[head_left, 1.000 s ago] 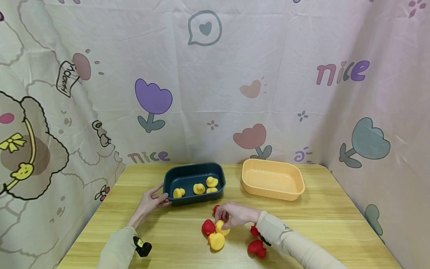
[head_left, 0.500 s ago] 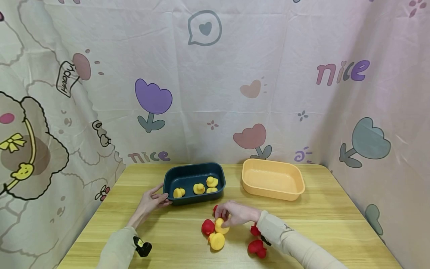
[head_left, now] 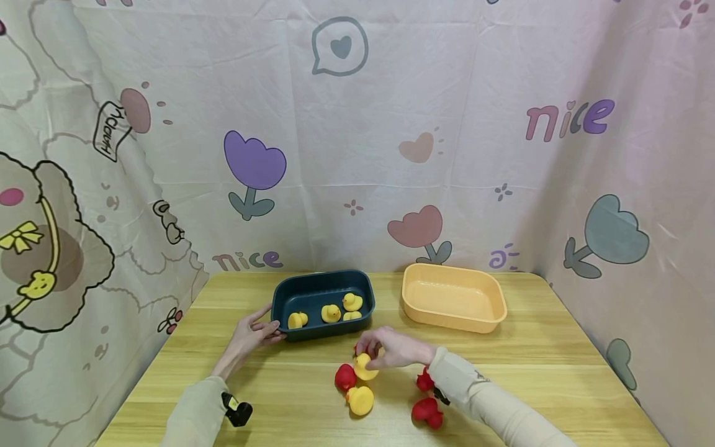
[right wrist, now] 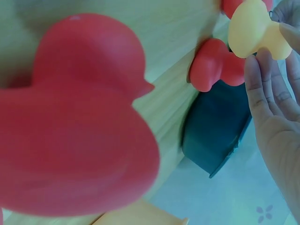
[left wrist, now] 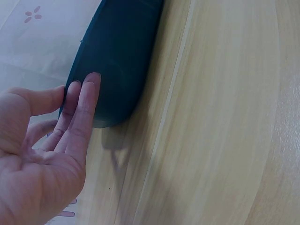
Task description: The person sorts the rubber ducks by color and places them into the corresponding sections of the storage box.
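Note:
My right hand (head_left: 391, 349) pinches a yellow rubber duck (head_left: 365, 367), thumb on one side and fingertips on the other. The right wrist view shows this duck (right wrist: 248, 30) at the top right, between thumb and fingers (right wrist: 255, 84). Just below it in the head view lies another yellow duck (head_left: 360, 401), with a red duck (head_left: 346, 377) to the left. A further red one is mostly hidden behind the right hand. At the front left corner of the dark blue tub (head_left: 321, 333), my left hand (head_left: 251, 335) holds the rim; several fingers lie along its outer wall (left wrist: 122, 70).
Several yellow ducks (head_left: 331, 313) sit inside the dark blue tub. A pale orange tub (head_left: 454, 323) stands at the back right with nothing in it. Near the right sleeve are two red ducks, one (head_left: 424, 380) behind the other (head_left: 427, 413). A printed curtain (head_left: 357, 124) backs the table.
My right hand has shifted slightly up and away with the yellow duck, now a little apart from the other yellow one. The left hand and both tubs have stayed put.

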`<state>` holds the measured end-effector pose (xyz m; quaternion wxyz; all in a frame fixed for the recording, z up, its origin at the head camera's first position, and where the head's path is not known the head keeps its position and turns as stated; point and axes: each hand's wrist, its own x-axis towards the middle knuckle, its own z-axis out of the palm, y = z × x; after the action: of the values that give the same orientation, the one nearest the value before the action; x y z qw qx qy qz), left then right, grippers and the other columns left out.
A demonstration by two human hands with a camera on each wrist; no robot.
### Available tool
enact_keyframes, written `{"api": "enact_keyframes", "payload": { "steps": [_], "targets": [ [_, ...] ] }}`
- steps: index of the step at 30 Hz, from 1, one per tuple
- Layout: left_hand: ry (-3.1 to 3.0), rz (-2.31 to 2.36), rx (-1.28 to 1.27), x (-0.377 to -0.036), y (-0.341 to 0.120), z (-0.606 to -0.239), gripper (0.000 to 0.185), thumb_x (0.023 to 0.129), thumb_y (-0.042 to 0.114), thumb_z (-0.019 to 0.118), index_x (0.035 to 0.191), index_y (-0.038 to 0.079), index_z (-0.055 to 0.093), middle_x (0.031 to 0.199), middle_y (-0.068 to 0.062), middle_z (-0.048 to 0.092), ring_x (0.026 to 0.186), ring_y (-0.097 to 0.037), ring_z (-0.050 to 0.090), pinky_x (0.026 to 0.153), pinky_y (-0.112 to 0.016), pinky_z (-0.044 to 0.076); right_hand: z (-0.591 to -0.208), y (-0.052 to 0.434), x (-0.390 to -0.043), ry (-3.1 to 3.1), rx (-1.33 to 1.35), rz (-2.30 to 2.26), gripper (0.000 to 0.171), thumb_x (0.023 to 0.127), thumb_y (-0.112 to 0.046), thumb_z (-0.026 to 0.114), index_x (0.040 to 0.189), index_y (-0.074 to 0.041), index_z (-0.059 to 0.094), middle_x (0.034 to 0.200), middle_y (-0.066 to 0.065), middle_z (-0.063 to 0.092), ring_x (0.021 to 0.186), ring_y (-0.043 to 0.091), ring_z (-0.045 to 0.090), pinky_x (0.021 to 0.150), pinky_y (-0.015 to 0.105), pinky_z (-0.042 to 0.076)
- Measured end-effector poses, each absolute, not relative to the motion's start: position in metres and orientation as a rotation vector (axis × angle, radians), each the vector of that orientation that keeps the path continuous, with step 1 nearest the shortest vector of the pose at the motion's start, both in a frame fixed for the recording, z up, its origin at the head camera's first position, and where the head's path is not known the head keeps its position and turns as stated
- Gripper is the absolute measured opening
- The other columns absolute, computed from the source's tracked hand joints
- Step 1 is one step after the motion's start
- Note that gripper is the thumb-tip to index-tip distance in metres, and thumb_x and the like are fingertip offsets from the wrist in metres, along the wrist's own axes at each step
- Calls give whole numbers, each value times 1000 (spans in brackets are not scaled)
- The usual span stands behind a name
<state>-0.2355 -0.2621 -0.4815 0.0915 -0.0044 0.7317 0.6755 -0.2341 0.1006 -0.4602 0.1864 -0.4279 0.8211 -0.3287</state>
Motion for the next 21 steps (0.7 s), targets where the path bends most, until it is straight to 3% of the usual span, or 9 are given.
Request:
{"api": "enact_keyframes", "payload": {
  "steps": [14, 21],
  "targets": [
    [2176, 2003, -19, -235, -262, -482, 70, 102, 4, 55, 161, 2, 16, 90, -2, 72, 81, -12, 76, 85, -28, 63, -454, 95, -236, 2392, -1189, -1062, 24, 90, -12, 75, 112, -8, 65, 98, 4, 72, 79, 0, 58, 82, 31, 62],
    [2165, 2014, -18, -235, -262, -482, 70, 102, 5, 56, 161, 2, 17, 89, 0, 73, 81, -12, 76, 84, -27, 63, -449, 89, -238, 2437, -1213, -1157, 23, 90, -9, 74, 111, -6, 64, 96, 7, 73, 78, -1, 60, 82, 23, 59]
  ]
}}
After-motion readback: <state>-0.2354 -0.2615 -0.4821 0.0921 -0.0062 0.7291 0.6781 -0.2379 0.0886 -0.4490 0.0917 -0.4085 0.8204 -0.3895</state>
